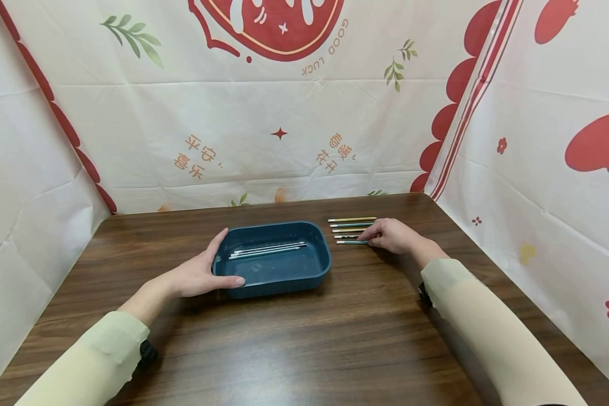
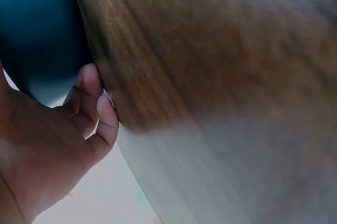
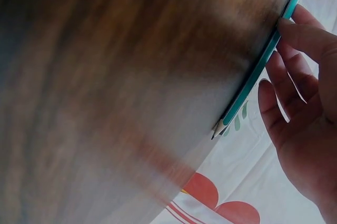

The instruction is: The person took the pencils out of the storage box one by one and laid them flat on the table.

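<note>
A dark blue rectangular box (image 1: 279,289) stands on the table with several pencils (image 1: 266,251) lying side by side in it. My left hand (image 1: 198,275) holds the box's left end, the thumb over its near rim and the index finger at the far corner. In the left wrist view, the other fingers (image 2: 108,118) bend beside the box wall. To the right of the box, my right hand (image 1: 393,235) pinches the nearest pencil of a row, a teal one (image 3: 253,79), between thumb and fingers. Its sharpened tip shows in the right wrist view.
Beyond that pencil, several yellow, teal and dark pencils (image 1: 352,219) lie in a parallel row. The brown wooden table (image 1: 304,349) is bordered by a printed white cloth (image 1: 279,107) behind and at both sides.
</note>
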Motion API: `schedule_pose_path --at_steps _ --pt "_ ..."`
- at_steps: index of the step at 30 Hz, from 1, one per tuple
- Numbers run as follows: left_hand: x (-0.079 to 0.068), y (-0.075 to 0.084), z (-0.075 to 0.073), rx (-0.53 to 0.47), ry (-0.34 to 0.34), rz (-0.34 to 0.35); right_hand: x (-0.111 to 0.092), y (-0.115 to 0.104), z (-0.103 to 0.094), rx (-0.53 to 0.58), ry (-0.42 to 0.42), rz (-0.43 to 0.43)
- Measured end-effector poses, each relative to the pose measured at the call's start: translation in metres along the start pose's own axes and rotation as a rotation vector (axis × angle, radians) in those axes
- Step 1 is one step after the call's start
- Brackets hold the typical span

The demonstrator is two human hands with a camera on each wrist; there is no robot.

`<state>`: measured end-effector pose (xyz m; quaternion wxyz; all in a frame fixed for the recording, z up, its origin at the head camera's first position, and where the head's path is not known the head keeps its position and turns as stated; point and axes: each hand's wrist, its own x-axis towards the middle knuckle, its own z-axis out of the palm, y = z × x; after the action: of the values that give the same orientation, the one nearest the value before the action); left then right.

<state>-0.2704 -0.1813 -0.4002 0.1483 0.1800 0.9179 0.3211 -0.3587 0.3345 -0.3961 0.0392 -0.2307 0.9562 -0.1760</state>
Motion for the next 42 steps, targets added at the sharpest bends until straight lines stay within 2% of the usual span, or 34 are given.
schedule_pose_path --at_steps 31,42 --pt "-0.0003 -0.0001 0.0003 0.008 0.001 0.001 0.0017 0.0038 0.0001 -0.001 0.000 -0.007" --pt "0.0008 -0.0002 0.0000 0.006 0.000 0.002 -0.0019 0.0021 -0.0065 0.071 0.033 0.010"
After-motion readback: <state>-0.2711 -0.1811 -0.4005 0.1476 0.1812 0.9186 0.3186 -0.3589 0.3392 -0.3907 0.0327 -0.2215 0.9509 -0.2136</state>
